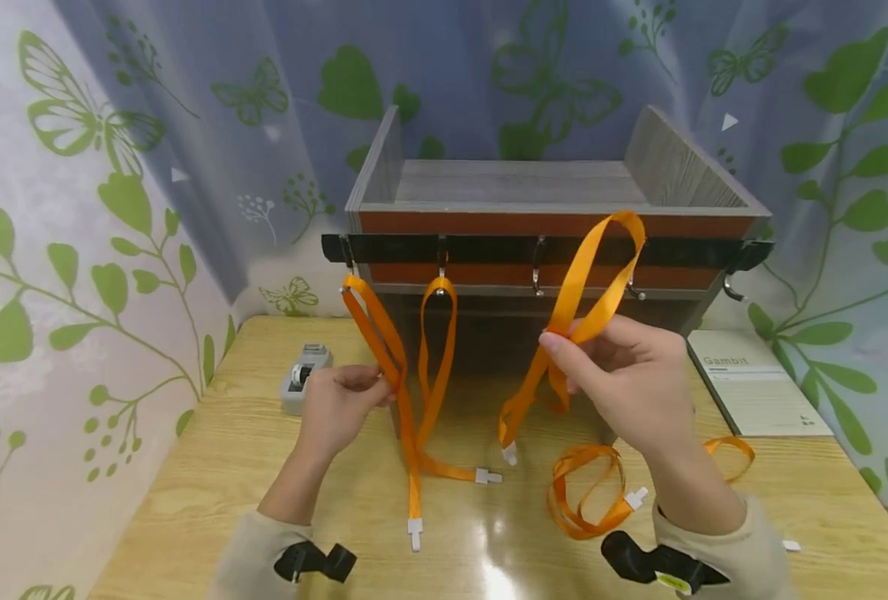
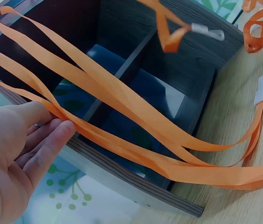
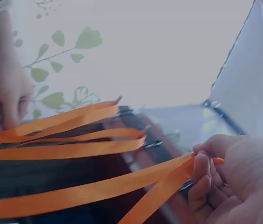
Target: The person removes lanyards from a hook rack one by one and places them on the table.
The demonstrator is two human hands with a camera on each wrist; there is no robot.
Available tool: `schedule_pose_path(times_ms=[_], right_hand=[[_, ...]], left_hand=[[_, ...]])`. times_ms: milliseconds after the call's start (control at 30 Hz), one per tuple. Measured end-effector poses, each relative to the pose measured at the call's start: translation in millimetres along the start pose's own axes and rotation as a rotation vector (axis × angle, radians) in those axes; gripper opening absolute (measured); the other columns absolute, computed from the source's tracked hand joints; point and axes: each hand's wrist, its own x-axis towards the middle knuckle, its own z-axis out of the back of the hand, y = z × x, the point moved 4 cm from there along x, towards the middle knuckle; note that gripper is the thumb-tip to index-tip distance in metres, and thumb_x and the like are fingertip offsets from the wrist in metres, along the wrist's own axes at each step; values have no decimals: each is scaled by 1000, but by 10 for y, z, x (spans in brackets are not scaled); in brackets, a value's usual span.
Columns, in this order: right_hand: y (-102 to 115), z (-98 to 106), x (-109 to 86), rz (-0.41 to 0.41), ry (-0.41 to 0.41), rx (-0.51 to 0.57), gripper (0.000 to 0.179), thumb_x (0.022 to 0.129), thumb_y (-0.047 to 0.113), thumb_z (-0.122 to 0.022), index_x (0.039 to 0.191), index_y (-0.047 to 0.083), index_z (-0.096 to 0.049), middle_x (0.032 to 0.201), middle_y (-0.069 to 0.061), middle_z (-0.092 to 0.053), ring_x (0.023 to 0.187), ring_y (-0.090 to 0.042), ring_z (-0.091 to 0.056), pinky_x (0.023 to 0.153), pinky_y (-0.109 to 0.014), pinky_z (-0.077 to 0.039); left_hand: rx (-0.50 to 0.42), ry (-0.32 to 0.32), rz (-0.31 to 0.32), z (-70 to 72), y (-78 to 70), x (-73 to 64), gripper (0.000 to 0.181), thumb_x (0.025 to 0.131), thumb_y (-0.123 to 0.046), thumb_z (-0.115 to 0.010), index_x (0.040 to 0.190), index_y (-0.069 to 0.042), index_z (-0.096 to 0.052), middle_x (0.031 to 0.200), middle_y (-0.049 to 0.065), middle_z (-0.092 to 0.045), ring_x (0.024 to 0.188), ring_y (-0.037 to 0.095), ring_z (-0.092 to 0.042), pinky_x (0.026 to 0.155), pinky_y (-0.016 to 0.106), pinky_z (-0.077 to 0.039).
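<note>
At the rack's left end, my left hand [image 1: 342, 408] pinches the strap of an orange lanyard [image 1: 412, 467] that hangs from the first hook. A second orange lanyard [image 1: 453, 329] hangs by its loop from the neighbouring hook, its white clip [image 1: 487, 477] low at the table. My right hand [image 1: 639, 383] holds another orange lanyard [image 1: 575, 283] between thumb and fingers, its loop raised before the black hook rail [image 1: 489, 248] and its clip end dangling. The loop overlaps the rail right of the third hook [image 1: 537, 279]. In the right wrist view, the fingers [image 3: 201, 168] grip this strap.
A grey wooden shelf box [image 1: 526, 179] carries the rail. On the table [image 1: 189, 517] lie a coiled orange lanyard [image 1: 558, 500] and another lanyard [image 1: 744, 454] partly behind my right forearm. A notebook [image 1: 762, 383] sits right, a grey tape dispenser [image 1: 291, 398] left.
</note>
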Motion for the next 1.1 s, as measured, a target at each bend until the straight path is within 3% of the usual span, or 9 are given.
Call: schedule_pose_path(times_ms=[100, 233, 333, 467, 633, 700, 833, 1100], right_hand=[[125, 46, 18, 63, -2, 17, 13, 76, -16, -74, 82, -4, -72, 67, 3, -68, 48, -8, -54, 43, -17, -45], [270, 82, -6, 149, -11, 38, 14, 74, -17, -74, 80, -5, -72, 66, 3, -66, 51, -5, -54, 46, -15, -46], [366, 85, -55, 219, 0, 26, 8, 77, -8, -79, 79, -6, -71, 68, 0, -68, 55, -4, -56, 49, -13, -47], [416, 65, -130, 275, 52, 2, 15, 80, 5, -82, 79, -5, -71, 75, -1, -72, 58, -2, -53, 48, -13, -43], [331, 39, -205, 255, 98, -59, 11, 79, 5, -83, 80, 3, -73, 75, 0, -70, 55, 0, -47, 44, -16, -36], [266, 31, -249, 229, 110, -88, 12, 78, 3, -84, 81, 7, -74, 75, 0, -69, 57, -1, -49, 46, -17, -40], [121, 17, -360, 179, 139, -97, 28, 69, -11, -83, 79, 12, -73, 72, 2, -66, 59, -2, -49, 47, -18, -40], [-128, -10, -552, 15, 192, -125, 28, 71, -14, -81, 78, 12, -72, 67, 3, -61, 53, -5, -44, 42, -20, -36]], left_hand=[[6, -4, -10, -1, -4, -3, 21, 88, -3, -73, 107, 7, -74, 88, 21, -76, 73, 26, -76, 66, 27, -63], [6, -6, -22, 0, -4, -9, 21, 88, -4, -73, 106, 6, -74, 88, 20, -76, 73, 27, -76, 69, 34, -64], [-2, -6, -20, 1, -2, -7, 21, 88, -4, -73, 107, 6, -74, 88, 20, -76, 73, 26, -76, 69, 35, -64], [-17, -11, -9, 4, 6, 2, 21, 88, -2, -72, 107, 7, -73, 89, 21, -76, 71, 21, -76, 67, 29, -63], [-27, -20, 1, 6, 22, 12, 21, 88, -1, -72, 107, 8, -73, 89, 22, -76, 69, 16, -75, 69, 35, -64], [-28, -20, -3, 2, 23, 11, 21, 88, -1, -72, 107, 8, -74, 89, 22, -76, 70, 18, -76, 68, 34, -64], [-20, -17, -18, -6, 22, 8, 20, 87, -2, -73, 105, 7, -74, 87, 21, -76, 71, 24, -76, 67, 29, -63], [-27, -20, -33, -7, 18, 2, 20, 88, -3, -73, 105, 6, -75, 87, 20, -76, 71, 26, -76, 66, 27, -63]])
